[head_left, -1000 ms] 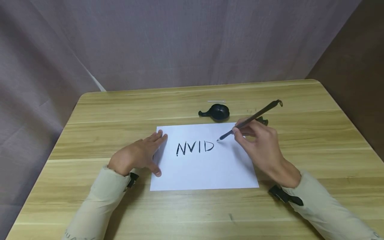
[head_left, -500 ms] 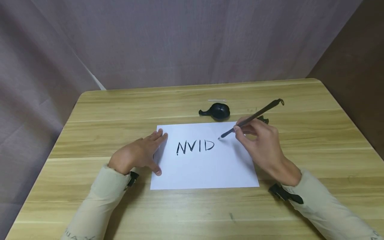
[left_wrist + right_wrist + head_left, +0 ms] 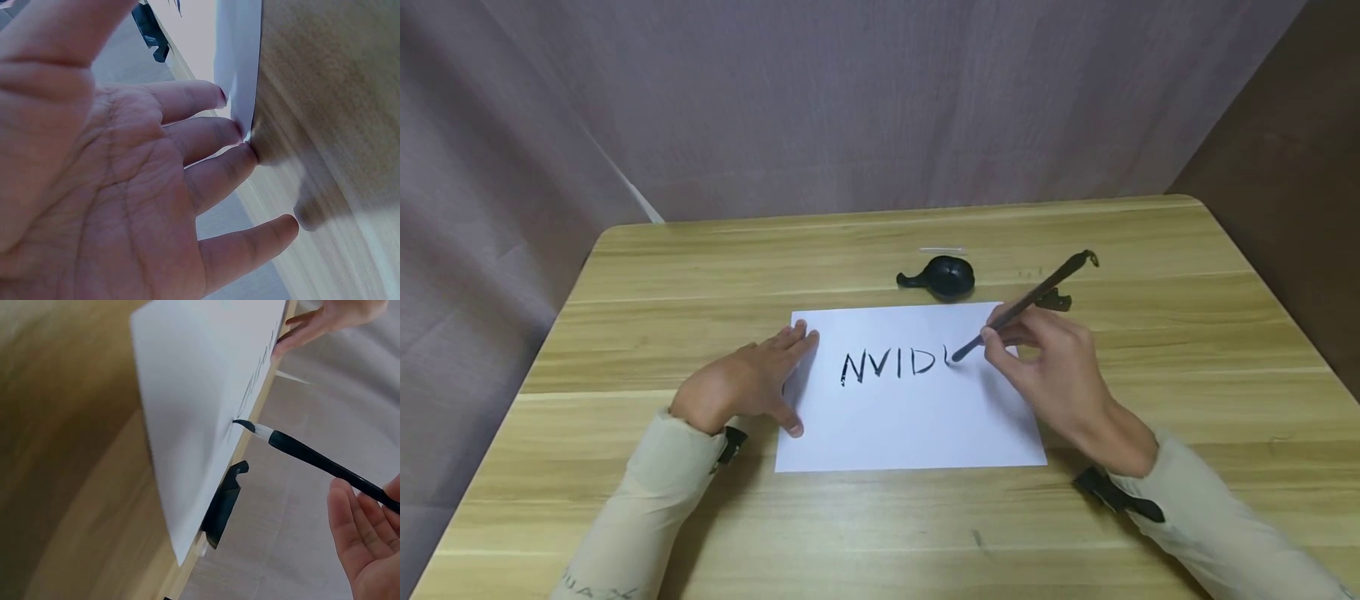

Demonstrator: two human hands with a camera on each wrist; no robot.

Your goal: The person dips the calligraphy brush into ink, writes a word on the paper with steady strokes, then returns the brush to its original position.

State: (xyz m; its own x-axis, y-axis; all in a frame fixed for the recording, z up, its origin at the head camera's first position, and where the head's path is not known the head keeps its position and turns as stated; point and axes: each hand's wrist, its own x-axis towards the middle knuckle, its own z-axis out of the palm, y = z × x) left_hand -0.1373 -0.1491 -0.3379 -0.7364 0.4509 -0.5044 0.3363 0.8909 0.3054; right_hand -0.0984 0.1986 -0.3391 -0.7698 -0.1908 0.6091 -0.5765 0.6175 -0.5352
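My right hand (image 3: pixel 1056 367) pinches a dark writing brush (image 3: pixel 1030 300) with a hanging loop at its top end. In the right wrist view the brush's black bristle tip (image 3: pixel 245 425) bends against the white paper (image 3: pixel 187 400). The sheet (image 3: pixel 910 425) bears the black letters (image 3: pixel 887 364) "NVID" and a short curved stroke at the brush tip. My left hand (image 3: pixel 748 383) rests with spread fingers on the sheet's left edge. In the left wrist view several fingertips (image 3: pixel 234 131) meet that edge, while the little finger (image 3: pixel 262 240) lies beyond the paper.
Behind the sheet, a black ink dish (image 3: pixel 951 277) with a curved handle stands on the wooden table (image 3: pixel 715 275). A thin clear stick (image 3: pixel 943 250) lies farther back. A small dark bumpy piece (image 3: pixel 1055 300) is partly covered behind the right hand. A grey curtain (image 3: pixel 880 108) hangs beyond the table.
The brush tip has come down to the paper right of the "D" and moved toward me, leaving a new curved black stroke. My left hand stays in place.
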